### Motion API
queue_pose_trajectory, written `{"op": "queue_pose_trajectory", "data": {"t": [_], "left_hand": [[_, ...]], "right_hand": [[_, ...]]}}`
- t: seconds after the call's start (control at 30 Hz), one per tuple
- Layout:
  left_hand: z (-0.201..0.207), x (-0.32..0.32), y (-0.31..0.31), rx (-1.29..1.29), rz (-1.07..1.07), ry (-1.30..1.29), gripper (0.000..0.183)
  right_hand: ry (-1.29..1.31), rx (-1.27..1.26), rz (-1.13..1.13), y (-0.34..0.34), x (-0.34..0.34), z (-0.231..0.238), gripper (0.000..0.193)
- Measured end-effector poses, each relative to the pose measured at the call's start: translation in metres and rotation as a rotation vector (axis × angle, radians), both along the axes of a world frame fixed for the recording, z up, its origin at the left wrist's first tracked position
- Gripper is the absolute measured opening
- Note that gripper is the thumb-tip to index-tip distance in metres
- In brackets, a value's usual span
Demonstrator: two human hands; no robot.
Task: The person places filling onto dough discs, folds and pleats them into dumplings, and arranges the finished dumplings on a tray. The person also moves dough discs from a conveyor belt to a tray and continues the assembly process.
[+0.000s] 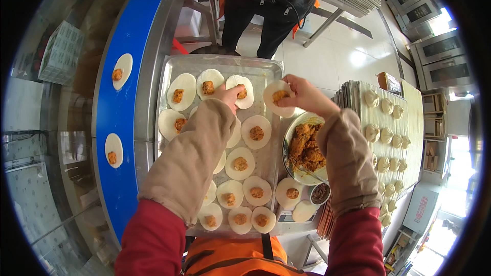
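Observation:
My right hand (305,96) is closed on a dough wrapper (271,92) with a lump of orange-brown filling, held up over the metal tray's right edge. At the tray's far side, my left hand (228,97) grips the near left edge of another filled wrapper (246,100), its thumb by the filling; the other fingers are partly hidden. Several flat round wrappers with filling, such as this wrapper (256,132), lie on the tray (268,163). My left sleeve covers part of them. Below my right hand stands a bowl of filling (305,145).
A blue conveyor belt (118,115) on the left carries wrappers with filling. A small bowl of dark paste (320,193) sits by the large bowl. Pleated buns (387,106) stand in rows on stacked boards at the right. Beyond the tray stands another person (266,10).

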State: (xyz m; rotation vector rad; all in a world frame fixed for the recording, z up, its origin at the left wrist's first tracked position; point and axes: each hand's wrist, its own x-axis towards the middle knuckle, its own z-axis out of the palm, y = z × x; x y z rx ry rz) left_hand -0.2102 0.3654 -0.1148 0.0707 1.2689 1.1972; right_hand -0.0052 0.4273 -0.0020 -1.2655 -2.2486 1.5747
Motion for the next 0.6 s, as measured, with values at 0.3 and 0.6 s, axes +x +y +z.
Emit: {"op": "queue_pose_trajectory", "data": {"t": [0.3,0.6], "left_hand": [[0.048,0.01,-0.028,-0.084,-0.104,0.128,0.075],[0.087,-0.132,-0.196,0.194,0.402,0.7,0.037]], "right_hand": [[-0.309,0.292,0.039,0.08,-0.05,-0.086,0.055],[-0.447,0.669,-0.076,0.037,-0.071,-0.055,0.053]]}}
